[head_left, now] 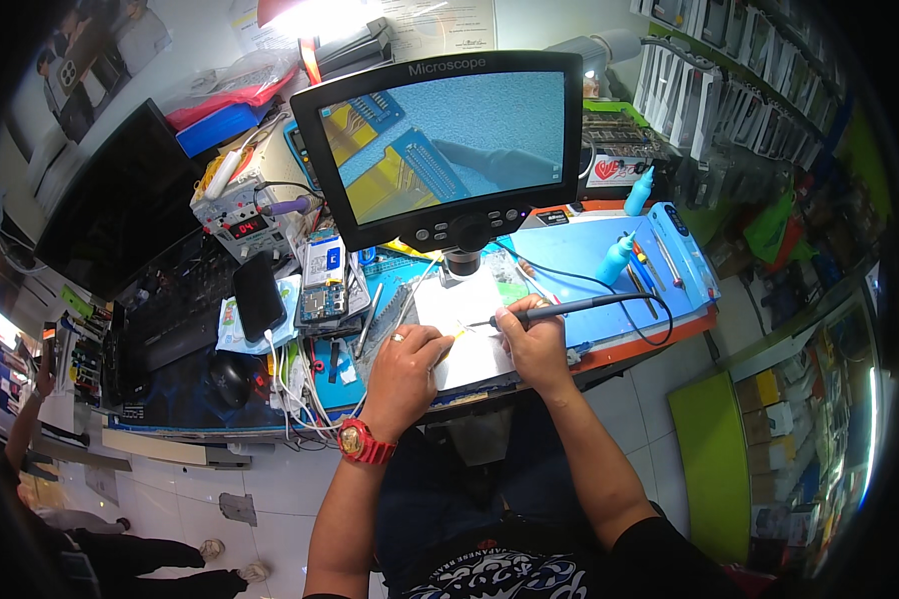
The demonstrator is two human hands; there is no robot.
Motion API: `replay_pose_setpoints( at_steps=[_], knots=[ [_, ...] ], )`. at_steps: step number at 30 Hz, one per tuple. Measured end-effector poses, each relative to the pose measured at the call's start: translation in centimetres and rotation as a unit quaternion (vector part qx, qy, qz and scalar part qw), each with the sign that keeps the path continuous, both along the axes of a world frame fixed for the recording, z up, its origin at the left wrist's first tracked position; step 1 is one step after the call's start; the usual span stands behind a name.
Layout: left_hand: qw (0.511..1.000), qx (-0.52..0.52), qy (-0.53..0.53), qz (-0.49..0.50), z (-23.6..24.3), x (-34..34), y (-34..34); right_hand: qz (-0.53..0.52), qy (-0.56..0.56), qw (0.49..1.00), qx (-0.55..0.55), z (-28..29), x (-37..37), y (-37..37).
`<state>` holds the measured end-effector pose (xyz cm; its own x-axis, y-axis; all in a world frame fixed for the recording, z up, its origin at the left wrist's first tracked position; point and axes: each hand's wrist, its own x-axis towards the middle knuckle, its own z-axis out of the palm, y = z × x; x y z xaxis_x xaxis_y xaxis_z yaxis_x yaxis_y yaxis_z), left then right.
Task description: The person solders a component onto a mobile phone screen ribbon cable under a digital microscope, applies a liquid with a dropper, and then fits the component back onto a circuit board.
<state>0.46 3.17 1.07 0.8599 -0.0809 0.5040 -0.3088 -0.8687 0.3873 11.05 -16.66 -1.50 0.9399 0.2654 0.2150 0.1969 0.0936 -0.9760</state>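
A small yellow flex strip (456, 332) lies on a white pad (469, 309) near the front edge of the bench (669, 329), right under the microscope lens (461, 262). The strip is thin and flat, mostly hidden between the two hands; its detail is too small to tell on the pad itself.

The left hand (405, 364), with a ring and a red wristwatch, rests palm down on the pad, fingers curled, fingertips touching the strip's left end. The right hand (534, 344) is closed in a pen grip around a black soldering iron (559, 309), whose tip points left and meets the strip. The iron's cable (649, 319) loops over the blue mat (579, 255) to the right.

Above the pad, a screen (440, 135) shows an enlarged view of yellow strips with rows of contacts on a blue ground.

Left of the pad, tweezers (370, 314), a small board (322, 299), a black phone (258, 295) and white cables (290, 384) crowd the bench. To the right, the blue mat is more open, with two blue bottles (617, 258) near its back edge. The front bench edge lies just under both wrists.
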Motion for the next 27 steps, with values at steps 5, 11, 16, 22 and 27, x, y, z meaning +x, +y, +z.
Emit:
replay_pose_setpoints(
  at_steps=[5, 11, 16, 22, 27],
  knots=[
    [1.0, 0.002, 0.004, -0.001, 0.13, -0.03, -0.06, 0.006, 0.015, 1.0, -0.002, -0.12, 0.09, -0.17],
    [1.0, 0.001, 0.006, -0.002, -0.02, -0.04, 0.02, 0.002, 0.019, 1.0, -0.023, 0.11, 0.03, -0.2],
    [1.0, 0.0, -0.001, 0.0, 0.2, -0.03, -0.1, 0.001, 0.002, 1.0, -0.018, 0.15, 0.06, -0.03],
    [1.0, 0.0, -0.001, -0.001, 0.1, -0.02, -0.06, -0.004, 0.003, 1.0, -0.01, 0.2, 0.0, -0.01],
    [1.0, -0.001, -0.001, -0.001, 0.09, 0.01, -0.06, 0.003, 0.004, 1.0, -0.01, -0.18, 0.2, -0.05]
  ],
)
